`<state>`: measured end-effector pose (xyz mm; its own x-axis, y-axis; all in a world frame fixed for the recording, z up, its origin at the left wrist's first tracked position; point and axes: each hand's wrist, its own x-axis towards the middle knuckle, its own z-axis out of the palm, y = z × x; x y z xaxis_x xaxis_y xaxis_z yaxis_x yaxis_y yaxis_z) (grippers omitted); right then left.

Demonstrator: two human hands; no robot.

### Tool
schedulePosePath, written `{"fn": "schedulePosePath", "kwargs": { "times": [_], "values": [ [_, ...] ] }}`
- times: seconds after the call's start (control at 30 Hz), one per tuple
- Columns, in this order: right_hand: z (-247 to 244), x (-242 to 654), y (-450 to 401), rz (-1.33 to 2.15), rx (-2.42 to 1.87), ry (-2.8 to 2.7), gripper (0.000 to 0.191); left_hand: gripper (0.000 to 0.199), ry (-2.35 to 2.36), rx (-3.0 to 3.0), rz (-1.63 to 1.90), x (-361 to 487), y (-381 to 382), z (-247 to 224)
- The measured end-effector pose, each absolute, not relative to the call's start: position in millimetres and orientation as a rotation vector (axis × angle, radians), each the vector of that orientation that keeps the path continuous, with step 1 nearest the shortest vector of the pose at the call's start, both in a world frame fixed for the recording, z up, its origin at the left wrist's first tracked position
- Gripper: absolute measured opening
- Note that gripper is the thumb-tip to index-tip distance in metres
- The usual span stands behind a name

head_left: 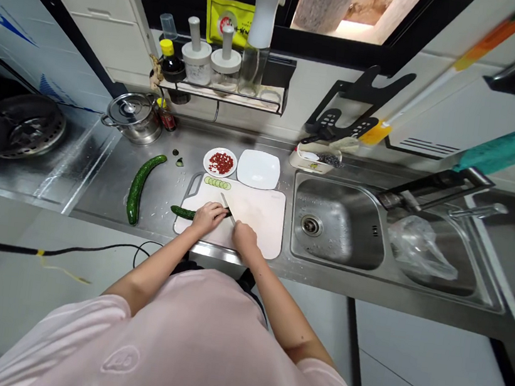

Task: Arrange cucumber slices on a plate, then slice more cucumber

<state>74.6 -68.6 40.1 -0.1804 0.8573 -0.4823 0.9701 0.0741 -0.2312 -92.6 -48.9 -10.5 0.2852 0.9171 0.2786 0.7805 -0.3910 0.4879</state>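
My left hand is closed over a cucumber that lies crosswise on the white cutting board, its uncut end sticking out past the board's left side. In my right hand is a knife, its blade slanting up and left beside the cucumber's right end. Whether the blade touches the cucumber I cannot tell. Several pale green cucumber slices overlap in a row at the board's top left. A second, whole cucumber rests on the steel counter to the left.
Behind the board stand a plate of chopped red pieces and a white plate. Small green scraps lie on the counter. A steel pot is at back left, a sink to the right, a spice rack above.
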Motion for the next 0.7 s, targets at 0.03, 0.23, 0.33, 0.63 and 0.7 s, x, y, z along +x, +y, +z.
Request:
{"fn": "schedulePosePath", "kwargs": {
  "times": [0.03, 0.23, 0.33, 0.63, 0.7],
  "values": [
    [40.0, 71.9, -65.3, -0.749, 1.857, 2.142, 0.026, 0.022, 1.561, 2.298, 0.766, -92.7, -48.8, -11.1],
    [38.0, 63.6, -53.4, -0.732, 1.872, 2.184, 0.029, 0.022, 1.567, 2.292, 0.746, -93.2, -48.6, -11.8],
    [37.9, 64.8, -54.3, -0.738, 1.871, 2.174, 0.030, 0.023, 1.562, 2.294, 0.729, -93.4, -48.3, -10.5],
    [38.7, 78.9, -77.1, -0.712, 1.869, 2.151, 0.026, 0.024, 1.577, 2.277, 0.709, -92.8, -49.3, -8.2],
    [40.3, 83.0, -82.5, -0.722, 1.856, 2.139, 0.025, 0.023, 1.583, 2.271, 0.701, -92.5, -49.3, -7.7]
  ]
}}
